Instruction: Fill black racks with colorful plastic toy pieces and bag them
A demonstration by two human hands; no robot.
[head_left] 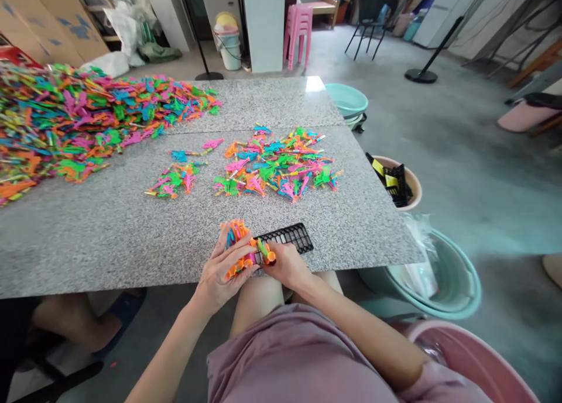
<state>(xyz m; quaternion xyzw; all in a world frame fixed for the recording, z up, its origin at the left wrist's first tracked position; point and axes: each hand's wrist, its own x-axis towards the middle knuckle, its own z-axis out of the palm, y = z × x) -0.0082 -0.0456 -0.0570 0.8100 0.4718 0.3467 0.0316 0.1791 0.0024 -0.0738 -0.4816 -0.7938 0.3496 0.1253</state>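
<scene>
A black plastic grid rack [302, 238] lies at the table's near edge, its left part filled with a packed row of small colourful plastic toys [237, 230] with round orange ends. My left hand [216, 275] is curled over this row, fingers across the top and thumb along the near side. Between the fingers of my right hand [287, 266] is a green toy with an orange cup-shaped end [266, 251], right beside the row. The right fingertips are partly hidden. Farther up lies a loose pile of similar toys [281, 166], with a smaller cluster [173, 181] to its left.
A large heap of the same toys [88, 107] covers the table's far left. Along the right side stand a tub with black racks [415, 195], a teal tub [472, 286] and a pink tub [478, 347]. Another person's leg and sandal [120, 321] show at lower left.
</scene>
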